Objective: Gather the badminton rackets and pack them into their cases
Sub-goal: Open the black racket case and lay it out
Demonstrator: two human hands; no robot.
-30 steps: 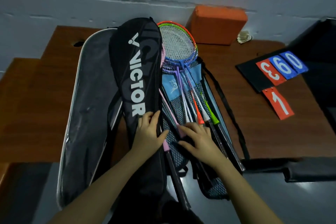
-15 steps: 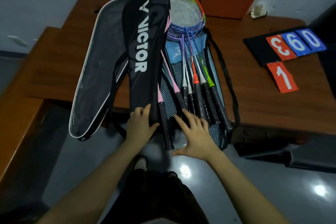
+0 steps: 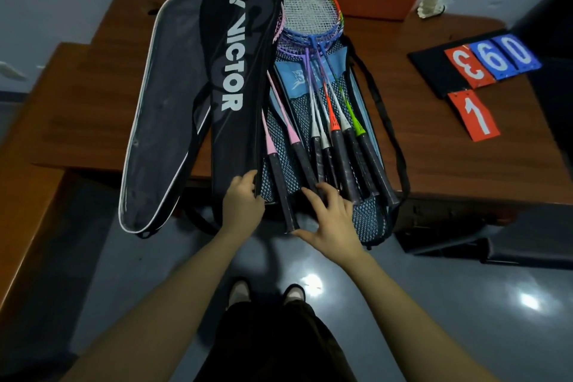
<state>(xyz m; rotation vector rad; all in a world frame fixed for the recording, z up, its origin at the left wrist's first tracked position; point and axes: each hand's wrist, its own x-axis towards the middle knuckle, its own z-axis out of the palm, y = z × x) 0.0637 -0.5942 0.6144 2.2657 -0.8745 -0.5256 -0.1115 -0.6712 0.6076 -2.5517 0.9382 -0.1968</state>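
Since a moment ago the right hand (image 3: pixel 333 220) has slid toward the handle ends and lies open, fingers spread, on the rackets (image 3: pixel 322 121). The left hand (image 3: pixel 243 203) pinches the edge of the black case (image 3: pixel 238 77), just left of the handles. The rackets are gathered on the mesh case (image 3: pixel 370 220); casing and closing remain.

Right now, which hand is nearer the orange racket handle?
Right. The right hand lies just left of the orange racket handle, fingers spread over neighbouring grips; the left hand grips the black Victor case farther left.
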